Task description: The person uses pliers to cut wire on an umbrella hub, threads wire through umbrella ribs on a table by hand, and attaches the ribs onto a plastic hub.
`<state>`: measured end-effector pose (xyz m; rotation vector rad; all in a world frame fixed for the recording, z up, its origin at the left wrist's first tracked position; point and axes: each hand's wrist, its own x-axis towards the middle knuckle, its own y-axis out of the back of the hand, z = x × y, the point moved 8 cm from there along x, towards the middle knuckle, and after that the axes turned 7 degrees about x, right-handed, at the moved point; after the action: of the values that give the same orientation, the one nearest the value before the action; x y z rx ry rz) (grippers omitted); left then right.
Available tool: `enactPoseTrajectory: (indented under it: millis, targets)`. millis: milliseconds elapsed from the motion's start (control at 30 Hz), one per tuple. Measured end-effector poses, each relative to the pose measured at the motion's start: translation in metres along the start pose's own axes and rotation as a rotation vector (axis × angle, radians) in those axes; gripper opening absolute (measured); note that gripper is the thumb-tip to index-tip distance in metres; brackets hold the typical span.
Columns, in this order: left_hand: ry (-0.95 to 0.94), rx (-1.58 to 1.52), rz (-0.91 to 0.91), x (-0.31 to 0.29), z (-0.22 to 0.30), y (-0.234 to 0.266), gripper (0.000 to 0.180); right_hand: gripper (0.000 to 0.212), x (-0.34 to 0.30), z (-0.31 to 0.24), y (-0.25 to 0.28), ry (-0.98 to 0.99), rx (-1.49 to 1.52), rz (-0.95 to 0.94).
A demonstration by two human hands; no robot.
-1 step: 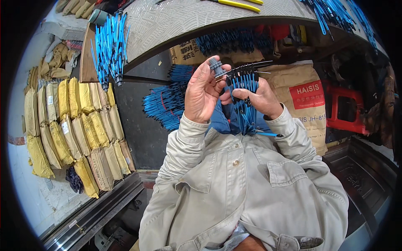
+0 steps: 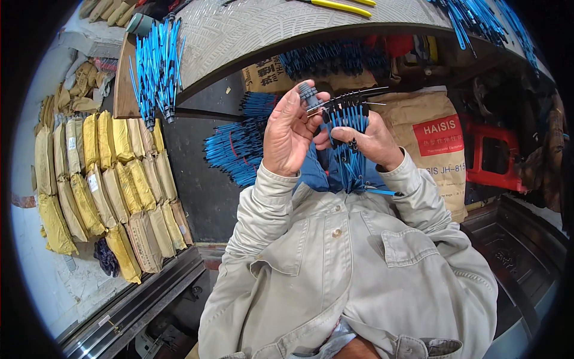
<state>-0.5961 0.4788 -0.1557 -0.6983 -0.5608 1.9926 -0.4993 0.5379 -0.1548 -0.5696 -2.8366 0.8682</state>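
Observation:
My left hand (image 2: pixel 286 133) pinches a small grey ribbed plastic piece (image 2: pixel 308 93) between its fingertips. Right beside it, my right hand (image 2: pixel 375 139) is wrapped round a bundle of thin blue strips with black parts (image 2: pixel 351 163), the thumb lying across it. At the bundle's upper end the strips sit side by side in a row of black pieces (image 2: pixel 354 99), and thin rods stick out of that row to the right. The grey piece is close to the row's left end; I cannot tell whether they touch. The bundle's lower end hangs down against my jacket.
More blue bundles (image 2: pixel 230 152) lie beyond my left forearm. Another blue bundle (image 2: pixel 156 69) rests on the bench's (image 2: pixel 224 36) left corner, with yellow-handled pliers (image 2: pixel 341 6) at the top. A brown paper sack (image 2: pixel 412 116) and a red plastic frame (image 2: pixel 493 157) stand right; stacked yellow-tan packets (image 2: pixel 113 173) lie left.

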Motion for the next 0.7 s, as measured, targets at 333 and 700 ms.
enactPoseTrajectory:
  millis: [333,700]
  targets:
    - [-0.101,0.176,-0.087,-0.001,0.009,-0.001,0.038,0.028,0.001,0.002,-0.001,-0.006,-0.006,-0.016]
    - [-0.161,0.08,0.003,-0.007,0.012,-0.011,0.04,0.024,0.0,0.002,0.001,0.029,-0.009,0.056]
